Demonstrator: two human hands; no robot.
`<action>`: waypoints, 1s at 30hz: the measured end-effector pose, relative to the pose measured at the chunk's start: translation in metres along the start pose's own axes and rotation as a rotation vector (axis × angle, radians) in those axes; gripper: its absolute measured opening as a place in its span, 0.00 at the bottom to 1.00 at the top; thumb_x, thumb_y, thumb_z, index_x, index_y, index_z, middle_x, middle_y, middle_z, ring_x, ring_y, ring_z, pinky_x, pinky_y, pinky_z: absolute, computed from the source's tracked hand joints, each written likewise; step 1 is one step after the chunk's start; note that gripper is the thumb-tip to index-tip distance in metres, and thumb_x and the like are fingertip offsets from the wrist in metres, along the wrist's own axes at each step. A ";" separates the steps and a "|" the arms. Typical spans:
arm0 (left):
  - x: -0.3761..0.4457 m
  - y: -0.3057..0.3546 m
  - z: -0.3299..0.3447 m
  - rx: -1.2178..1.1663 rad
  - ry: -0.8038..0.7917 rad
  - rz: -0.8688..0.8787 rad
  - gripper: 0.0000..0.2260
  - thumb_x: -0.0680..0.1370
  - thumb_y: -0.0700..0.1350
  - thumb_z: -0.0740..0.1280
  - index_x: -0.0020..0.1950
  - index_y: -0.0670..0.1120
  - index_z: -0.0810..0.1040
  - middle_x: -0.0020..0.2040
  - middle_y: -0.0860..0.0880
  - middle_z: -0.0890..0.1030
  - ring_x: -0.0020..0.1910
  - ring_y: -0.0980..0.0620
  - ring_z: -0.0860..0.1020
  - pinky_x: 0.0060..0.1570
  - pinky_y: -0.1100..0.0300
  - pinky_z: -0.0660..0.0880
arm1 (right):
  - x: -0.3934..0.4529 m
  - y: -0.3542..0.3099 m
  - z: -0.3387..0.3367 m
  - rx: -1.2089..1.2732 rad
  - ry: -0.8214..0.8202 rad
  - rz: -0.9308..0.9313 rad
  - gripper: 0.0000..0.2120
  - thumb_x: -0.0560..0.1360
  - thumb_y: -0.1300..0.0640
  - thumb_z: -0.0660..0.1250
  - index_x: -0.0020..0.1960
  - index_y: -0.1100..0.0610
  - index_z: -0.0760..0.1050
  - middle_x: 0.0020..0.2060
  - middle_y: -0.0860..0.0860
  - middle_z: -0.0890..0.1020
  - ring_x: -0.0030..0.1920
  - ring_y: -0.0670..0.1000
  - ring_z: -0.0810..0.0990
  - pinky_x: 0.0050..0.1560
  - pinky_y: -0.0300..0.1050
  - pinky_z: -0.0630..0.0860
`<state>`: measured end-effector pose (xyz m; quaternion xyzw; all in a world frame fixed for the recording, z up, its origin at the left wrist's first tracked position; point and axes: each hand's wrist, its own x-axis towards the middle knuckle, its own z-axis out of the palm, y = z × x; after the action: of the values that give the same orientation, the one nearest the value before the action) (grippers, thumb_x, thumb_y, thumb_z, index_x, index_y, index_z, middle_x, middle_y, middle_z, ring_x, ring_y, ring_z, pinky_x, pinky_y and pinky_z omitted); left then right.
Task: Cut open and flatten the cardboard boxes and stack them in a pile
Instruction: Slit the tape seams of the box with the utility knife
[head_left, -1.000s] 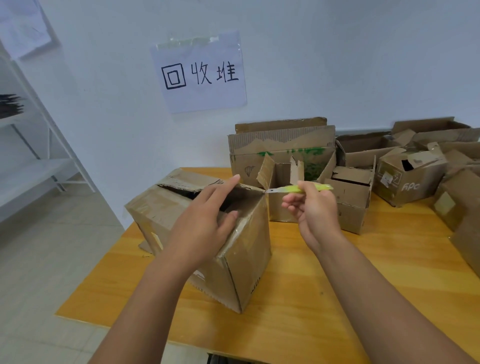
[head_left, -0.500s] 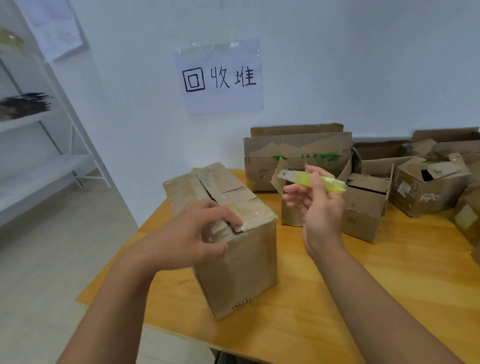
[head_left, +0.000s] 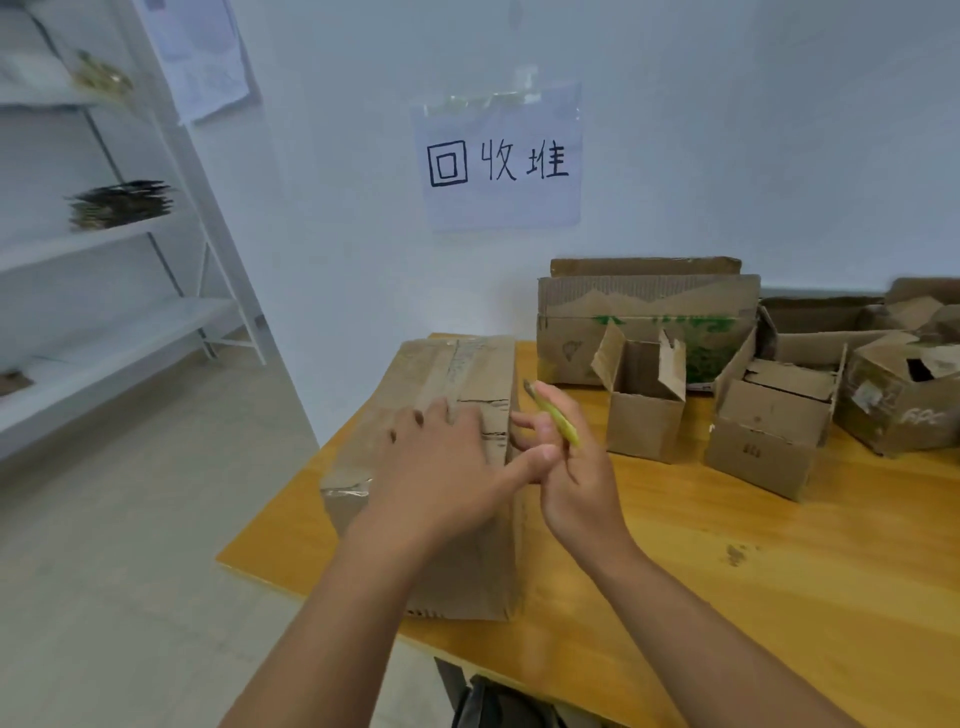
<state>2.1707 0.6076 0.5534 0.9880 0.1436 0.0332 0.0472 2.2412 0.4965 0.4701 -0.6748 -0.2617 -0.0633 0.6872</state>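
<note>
Indoors, wooden table (head_left: 727, 561) (white wall (head_left: 727, 130) behind): left hand (head_left: 447, 467) flat on box (head_left: 467, 561), right hand (head_left: 571, 467) grips cutter (head_left: 558, 418)

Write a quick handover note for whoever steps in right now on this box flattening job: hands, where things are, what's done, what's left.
Left hand: flat on top of the taped box, steadying it at the table's near-left corner.
Right hand: grips the yellow-green cutter just right of that box.
Other boxes: small open box, stacked box, large green-printed box at the wall, more at far right.
Done: no flattened pile in view.
Left: slit the tape, flatten this box, then the others, and stack them.
</note>
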 end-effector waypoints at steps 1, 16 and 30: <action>0.000 -0.007 -0.003 0.002 -0.011 0.018 0.39 0.71 0.76 0.50 0.74 0.55 0.64 0.75 0.49 0.65 0.72 0.43 0.62 0.68 0.46 0.63 | 0.001 -0.001 0.000 -0.004 0.012 0.005 0.17 0.81 0.42 0.55 0.69 0.36 0.67 0.56 0.43 0.82 0.52 0.46 0.84 0.52 0.51 0.82; 0.007 -0.053 0.004 -0.031 0.175 0.026 0.27 0.78 0.65 0.55 0.74 0.53 0.64 0.73 0.49 0.66 0.72 0.46 0.63 0.72 0.49 0.58 | 0.048 0.001 -0.007 -0.102 -0.146 0.120 0.21 0.82 0.42 0.52 0.74 0.41 0.64 0.69 0.44 0.75 0.69 0.42 0.72 0.68 0.46 0.71; 0.049 -0.040 0.007 -0.225 0.199 0.469 0.23 0.73 0.53 0.55 0.62 0.52 0.80 0.64 0.54 0.76 0.61 0.54 0.74 0.56 0.59 0.70 | -0.001 -0.014 -0.021 -0.296 -0.046 -0.165 0.17 0.83 0.48 0.55 0.69 0.33 0.64 0.66 0.39 0.75 0.68 0.38 0.71 0.67 0.38 0.69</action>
<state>2.2074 0.6593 0.5446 0.9746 -0.0897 0.1557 0.1334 2.2399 0.4746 0.4831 -0.7461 -0.3195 -0.1420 0.5667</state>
